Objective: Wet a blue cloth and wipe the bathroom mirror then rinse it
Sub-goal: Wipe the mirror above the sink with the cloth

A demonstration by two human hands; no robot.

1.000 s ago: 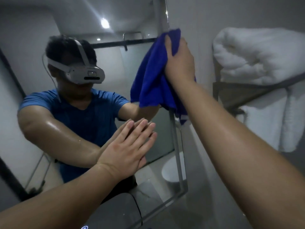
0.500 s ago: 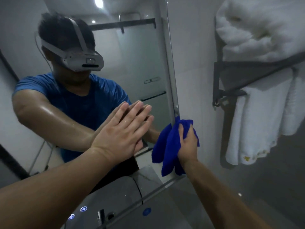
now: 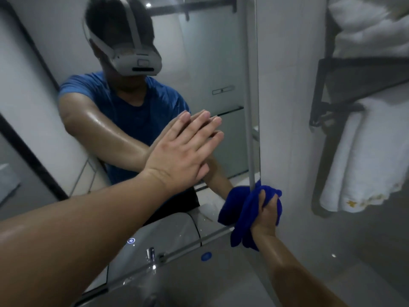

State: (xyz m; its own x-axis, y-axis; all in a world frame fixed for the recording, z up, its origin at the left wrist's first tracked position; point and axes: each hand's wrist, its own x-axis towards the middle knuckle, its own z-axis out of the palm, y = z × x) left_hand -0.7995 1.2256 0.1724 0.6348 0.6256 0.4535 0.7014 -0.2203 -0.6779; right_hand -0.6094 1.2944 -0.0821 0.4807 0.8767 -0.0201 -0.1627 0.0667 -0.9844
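The bathroom mirror [image 3: 210, 63] fills the left and middle of the head view, reflecting a person in a blue shirt. My left hand [image 3: 183, 151] lies flat against the glass with straight fingers. My right hand [image 3: 266, 212] grips a bunched blue cloth [image 3: 245, 209] against the mirror's lower right corner, at its right edge. The cloth wraps around that edge and hangs below my fist.
White towels [image 3: 363, 160] hang on a black wall rack [image 3: 321, 103] to the right, with a folded towel [image 3: 367, 25] on top. Below the mirror lie a sink [image 3: 199, 289] and a chrome tap [image 3: 151, 257]. The reflection shows a glass shower door.
My right hand swept the cloth down the mirror's right edge from the top to the lower corner. The left hand stayed pressed on the glass. My view dipped downward.
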